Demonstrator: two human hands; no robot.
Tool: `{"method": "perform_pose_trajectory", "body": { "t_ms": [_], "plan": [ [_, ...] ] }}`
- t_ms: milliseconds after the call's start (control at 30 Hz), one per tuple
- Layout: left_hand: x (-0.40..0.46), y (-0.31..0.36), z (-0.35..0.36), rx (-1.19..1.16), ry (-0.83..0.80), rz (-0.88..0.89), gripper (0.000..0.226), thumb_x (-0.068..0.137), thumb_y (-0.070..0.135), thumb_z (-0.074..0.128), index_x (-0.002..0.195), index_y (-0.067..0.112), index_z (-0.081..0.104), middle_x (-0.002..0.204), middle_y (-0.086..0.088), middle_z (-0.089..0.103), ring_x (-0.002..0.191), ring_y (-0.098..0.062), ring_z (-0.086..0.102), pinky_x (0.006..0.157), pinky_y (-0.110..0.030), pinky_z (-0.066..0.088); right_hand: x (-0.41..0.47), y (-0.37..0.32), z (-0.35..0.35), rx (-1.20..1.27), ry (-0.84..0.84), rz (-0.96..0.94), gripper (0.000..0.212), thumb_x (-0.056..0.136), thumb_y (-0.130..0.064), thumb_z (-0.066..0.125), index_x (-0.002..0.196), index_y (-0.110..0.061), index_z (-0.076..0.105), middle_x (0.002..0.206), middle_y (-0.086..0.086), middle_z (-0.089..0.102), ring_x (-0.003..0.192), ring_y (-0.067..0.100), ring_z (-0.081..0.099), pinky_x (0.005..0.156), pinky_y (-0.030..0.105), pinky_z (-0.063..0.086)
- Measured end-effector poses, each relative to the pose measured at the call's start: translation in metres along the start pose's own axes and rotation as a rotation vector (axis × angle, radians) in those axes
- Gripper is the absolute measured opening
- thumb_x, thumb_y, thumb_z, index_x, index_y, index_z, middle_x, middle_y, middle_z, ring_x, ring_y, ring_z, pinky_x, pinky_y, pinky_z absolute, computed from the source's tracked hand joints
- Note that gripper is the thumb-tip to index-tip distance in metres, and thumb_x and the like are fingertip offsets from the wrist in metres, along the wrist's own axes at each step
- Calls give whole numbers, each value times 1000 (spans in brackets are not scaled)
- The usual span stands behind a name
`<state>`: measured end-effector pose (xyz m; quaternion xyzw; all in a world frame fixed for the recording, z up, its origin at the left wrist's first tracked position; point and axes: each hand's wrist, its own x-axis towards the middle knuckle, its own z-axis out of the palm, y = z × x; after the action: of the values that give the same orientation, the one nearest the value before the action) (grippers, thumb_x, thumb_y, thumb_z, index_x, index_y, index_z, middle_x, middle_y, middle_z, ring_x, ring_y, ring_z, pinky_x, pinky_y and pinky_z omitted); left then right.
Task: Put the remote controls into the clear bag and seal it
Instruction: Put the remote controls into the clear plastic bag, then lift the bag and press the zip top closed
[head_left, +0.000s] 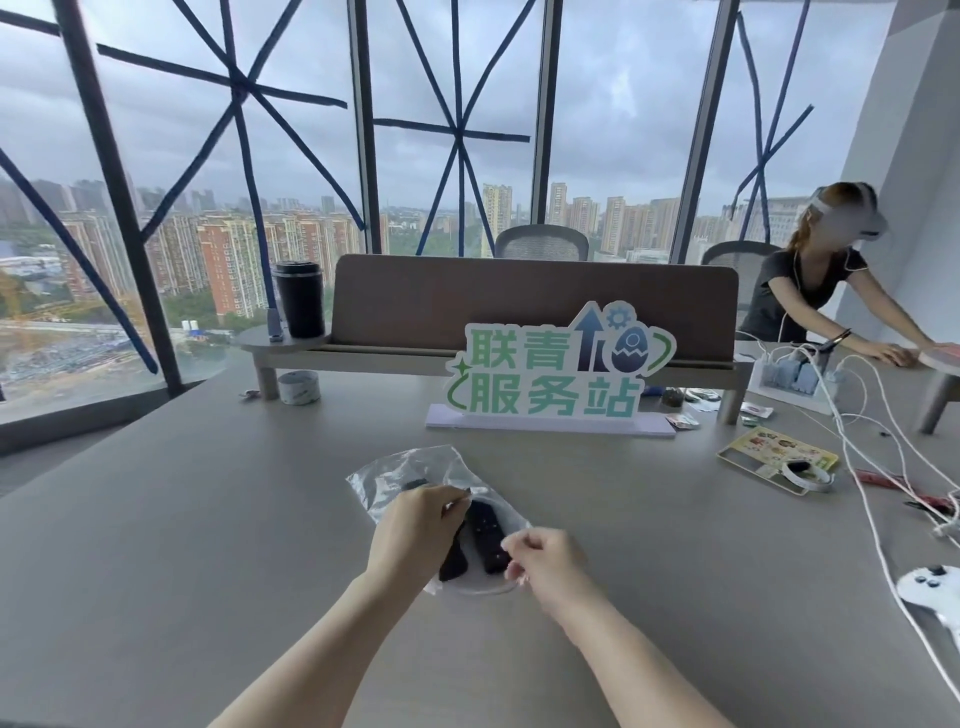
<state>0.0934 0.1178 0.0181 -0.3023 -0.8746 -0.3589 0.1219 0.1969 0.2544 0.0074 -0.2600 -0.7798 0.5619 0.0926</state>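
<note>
A clear plastic bag (397, 475) lies crumpled on the grey table in front of me. Two black remote controls (485, 535) lie side by side inside it, their near ends by the bag's mouth. My left hand (415, 525) rests on the bag's left side, fingers pinching the plastic above the remotes. At the bag's near right edge, my right hand (545, 564) pinches the plastic between thumb and fingers. Part of the left remote (453, 564) is hidden under my left hand.
A white and green sign (556, 374) stands behind the bag. A tape roll (298, 387) and a black tumbler (300, 299) sit at the back left. White cables (872, 467), a colourful card (776, 452) and a white controller (930, 584) lie to the right. Another person leans over the far right.
</note>
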Motion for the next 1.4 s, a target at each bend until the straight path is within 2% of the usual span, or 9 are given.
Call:
{"method": "perform_pose_trajectory", "body": {
  "t_ms": [133, 233, 467, 667, 800, 933, 1067, 1167, 1400],
  "plan": [
    [-6, -9, 3, 48, -59, 8, 19, 89, 35, 52, 93, 32, 71, 91, 6, 74, 83, -23, 63, 60, -29, 39, 2, 8, -19, -263, 248, -88, 8, 83, -32, 58, 89, -30, 63, 78, -7, 66, 73, 16, 62, 64, 30, 43],
    [-19, -9, 2, 203, -183, -21, 38, 84, 33, 54, 121, 40, 58, 108, 8, 65, 97, -22, 61, 65, -30, 41, 13, 10, -16, -397, 113, -99, 50, 77, -50, 58, 125, -41, 45, 104, -3, 62, 92, 19, 62, 71, 31, 41],
    [-37, -28, -18, 515, -375, -182, 57, 78, 29, 52, 133, 36, 40, 130, -9, 45, 98, -31, 63, 70, -33, 46, 31, 1, -6, -449, 243, -152, 27, 84, -12, 50, 105, -22, 64, 97, 4, 73, 82, 27, 64, 67, 32, 52],
    [-1, -13, -64, -220, -78, -433, 33, 88, 9, 47, 115, 17, 64, 97, -9, 65, 59, -28, 69, 54, -36, 61, 17, -62, -22, -190, 129, -258, 32, 84, -3, 47, 90, -18, 75, 74, 0, 73, 38, 8, 50, 42, 20, 38],
    [41, 21, -120, -513, 195, -279, 13, 86, 2, 62, 84, 11, 72, 88, -15, 71, 51, -19, 68, 56, -31, 61, -4, -128, -53, 223, 113, -253, 29, 82, 2, 48, 83, -5, 76, 66, 16, 74, 32, 12, 44, 32, 21, 36],
    [64, 42, -152, -606, 240, -172, 15, 77, 5, 74, 70, 18, 74, 69, -6, 73, 59, -17, 70, 71, -34, 60, -25, -167, -78, 418, 70, -312, 20, 87, -4, 54, 89, -2, 74, 80, 15, 78, 37, 12, 50, 35, 21, 42],
    [57, 45, -155, -562, 93, -102, 21, 72, 8, 79, 86, 23, 75, 83, 0, 76, 77, -12, 70, 79, -21, 54, -34, -173, -94, 428, -6, -324, 19, 90, -11, 61, 98, 2, 71, 86, 15, 78, 38, 12, 54, 36, 20, 47],
    [46, 37, -141, -426, 65, -46, 28, 71, 3, 78, 92, 21, 75, 80, 8, 73, 69, 1, 67, 70, -8, 50, -38, -167, -99, 350, 25, -318, 22, 93, -17, 60, 94, 2, 73, 81, 13, 78, 38, 12, 55, 37, 21, 47],
    [30, 35, -129, -552, 114, -160, 6, 79, 14, 72, 74, 14, 75, 63, 5, 73, 49, -9, 55, 44, -20, 42, -48, -158, -113, 223, 163, -346, 24, 92, -21, 61, 86, -2, 75, 61, 8, 74, 28, 12, 43, 32, 17, 36]
  ]
}}
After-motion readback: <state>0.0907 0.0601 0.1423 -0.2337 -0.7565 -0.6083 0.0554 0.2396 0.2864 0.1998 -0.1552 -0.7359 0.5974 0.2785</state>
